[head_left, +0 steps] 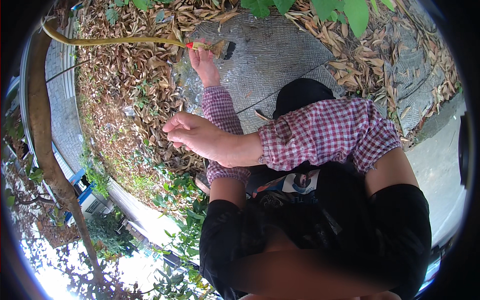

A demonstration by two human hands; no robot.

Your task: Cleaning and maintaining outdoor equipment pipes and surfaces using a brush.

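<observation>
Head view, upper middle: the left hand (204, 61) grips a light, stiff broom (150, 42) by its yellow handle, while the right hand (196, 136) hangs loosely curled, empty.

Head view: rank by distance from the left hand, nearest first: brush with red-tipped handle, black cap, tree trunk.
From the left hand, stretched out toward the top of the picture:
1. Brush with red-tipped handle: right at the fingertips, touching or nearly so.
2. Black cap: to the hand's right and lower, on the paved slab.
3. Tree trunk: far off along the left rim, beyond the dry leaves.
</observation>
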